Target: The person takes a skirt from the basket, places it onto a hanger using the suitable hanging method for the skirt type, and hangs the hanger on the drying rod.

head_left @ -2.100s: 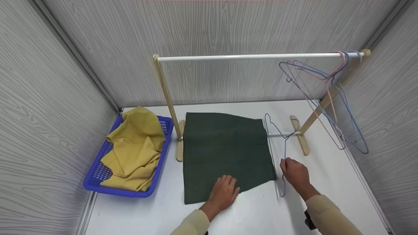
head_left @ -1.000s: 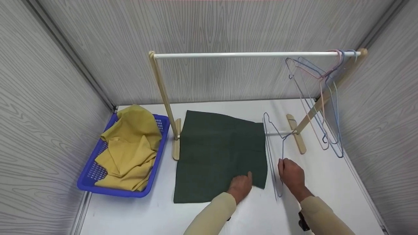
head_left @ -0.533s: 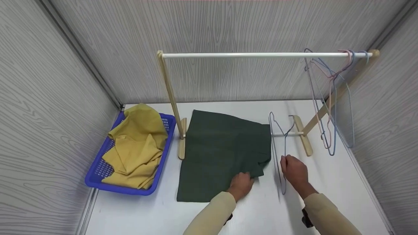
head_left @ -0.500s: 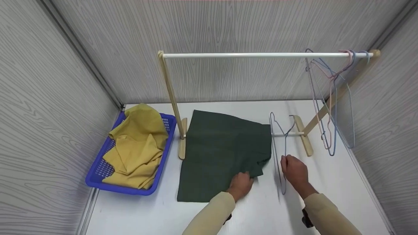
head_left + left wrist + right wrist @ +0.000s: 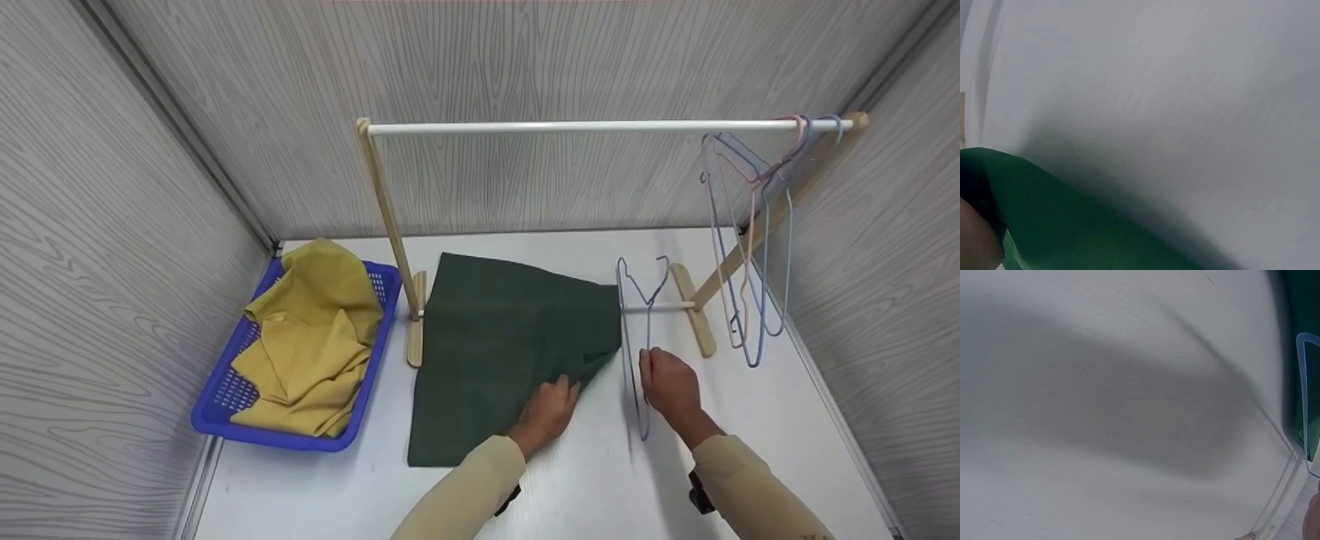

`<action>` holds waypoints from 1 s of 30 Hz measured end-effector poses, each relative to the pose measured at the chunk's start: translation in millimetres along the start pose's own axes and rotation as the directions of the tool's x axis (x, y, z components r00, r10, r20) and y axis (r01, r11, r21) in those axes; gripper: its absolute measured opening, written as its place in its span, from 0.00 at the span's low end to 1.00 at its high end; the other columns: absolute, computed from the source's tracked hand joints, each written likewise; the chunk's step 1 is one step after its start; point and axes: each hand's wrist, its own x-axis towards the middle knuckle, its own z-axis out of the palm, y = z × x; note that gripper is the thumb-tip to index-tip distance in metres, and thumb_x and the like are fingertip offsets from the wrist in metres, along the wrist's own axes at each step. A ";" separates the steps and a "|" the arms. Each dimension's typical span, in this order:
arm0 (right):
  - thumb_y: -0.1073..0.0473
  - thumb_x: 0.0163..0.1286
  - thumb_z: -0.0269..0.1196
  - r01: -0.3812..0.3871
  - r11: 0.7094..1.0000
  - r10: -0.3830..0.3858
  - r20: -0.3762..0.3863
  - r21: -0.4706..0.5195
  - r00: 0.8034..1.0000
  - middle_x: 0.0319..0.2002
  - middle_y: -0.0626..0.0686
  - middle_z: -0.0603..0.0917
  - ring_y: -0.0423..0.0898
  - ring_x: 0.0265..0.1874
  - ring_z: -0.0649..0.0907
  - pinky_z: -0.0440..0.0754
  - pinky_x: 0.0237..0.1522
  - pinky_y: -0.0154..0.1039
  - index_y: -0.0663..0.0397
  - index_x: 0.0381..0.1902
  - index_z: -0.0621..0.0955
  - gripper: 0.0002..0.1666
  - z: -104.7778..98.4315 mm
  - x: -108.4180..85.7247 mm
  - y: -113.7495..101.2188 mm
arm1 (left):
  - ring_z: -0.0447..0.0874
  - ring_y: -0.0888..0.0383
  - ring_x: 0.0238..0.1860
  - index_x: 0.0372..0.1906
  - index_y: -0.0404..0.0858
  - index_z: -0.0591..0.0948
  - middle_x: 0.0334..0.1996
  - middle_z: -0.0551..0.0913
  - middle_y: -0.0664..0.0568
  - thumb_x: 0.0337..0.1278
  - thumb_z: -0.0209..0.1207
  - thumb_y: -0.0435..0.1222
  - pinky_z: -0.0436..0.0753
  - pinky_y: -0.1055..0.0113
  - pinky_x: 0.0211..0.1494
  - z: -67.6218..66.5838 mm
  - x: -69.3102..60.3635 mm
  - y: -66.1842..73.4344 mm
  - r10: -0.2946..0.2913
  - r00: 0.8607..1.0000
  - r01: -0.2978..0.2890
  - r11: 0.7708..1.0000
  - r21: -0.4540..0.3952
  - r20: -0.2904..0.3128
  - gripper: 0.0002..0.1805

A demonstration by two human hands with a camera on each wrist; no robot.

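A dark green cloth [image 5: 495, 337] lies on the white table, its near right corner folded in. My left hand [image 5: 547, 409] grips the cloth's near right edge with curled fingers. In the left wrist view the cloth [image 5: 1072, 219] slants across the bottom, with part of a hand [image 5: 977, 239] at the corner. Just right of the cloth, my right hand [image 5: 671, 382] holds a blue wire hanger [image 5: 637, 285] by one side, its hook pointing away from me. The right wrist view shows part of the hanger [image 5: 1303, 394] beside the cloth [image 5: 1303, 304].
A blue basket [image 5: 281, 442] with yellow cloth [image 5: 307, 345] stands at the left. Behind the green cloth stands a rack with a white rail [image 5: 600, 127] and wooden posts. Several blue and pink hangers [image 5: 757, 262] hang at the rail's right end. Wood-grain walls enclose the table.
My left hand has shifted right along the cloth's near edge and now grips it; the near right corner is folded inward. The held hanger's hook has turned upright. Hangers on the rail have swung.
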 end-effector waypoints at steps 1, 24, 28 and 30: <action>0.61 0.73 0.56 0.001 1.000 -0.001 0.008 0.001 1.000 0.13 0.51 0.64 0.46 0.14 0.62 0.61 0.18 0.45 0.55 0.18 0.66 0.22 0.0 1.1 -1.5 | 0.70 0.59 0.20 0.33 0.38 0.75 0.18 0.72 0.50 0.78 0.45 0.45 0.71 0.63 0.24 -3.1 1.7 0.4 0.015 0.999 -0.015 1.000 0.003 -0.040 0.18; 0.61 0.77 0.51 0.032 0.999 -0.038 0.137 0.043 0.990 0.14 0.54 0.67 0.51 0.13 0.68 0.67 0.20 0.49 0.57 0.21 0.68 0.21 -4.1 9.1 -26.9 | 0.88 0.49 0.40 0.54 0.27 0.78 0.38 0.86 0.39 0.79 0.43 0.45 0.84 0.58 0.43 -10.9 -1.6 10.4 0.023 0.999 -0.029 0.982 -0.186 -0.030 0.24; 0.60 0.78 0.51 0.030 0.998 -0.039 0.163 0.054 0.986 0.15 0.54 0.70 0.51 0.15 0.72 0.70 0.21 0.51 0.58 0.21 0.70 0.21 -4.9 8.4 -36.0 | 0.85 0.46 0.53 0.63 0.30 0.74 0.54 0.83 0.38 0.80 0.39 0.49 0.82 0.55 0.54 -9.9 -1.3 20.2 -0.031 0.991 0.046 0.993 -0.112 0.131 0.28; 0.60 0.78 0.51 0.031 0.998 -0.041 0.168 0.059 0.985 0.15 0.54 0.71 0.51 0.15 0.73 0.71 0.22 0.52 0.58 0.22 0.71 0.20 -4.6 7.2 -38.5 | 0.85 0.49 0.52 0.63 0.31 0.74 0.52 0.84 0.40 0.80 0.40 0.49 0.83 0.56 0.53 -8.4 0.5 26.1 -0.052 0.987 0.062 0.996 -0.065 0.154 0.28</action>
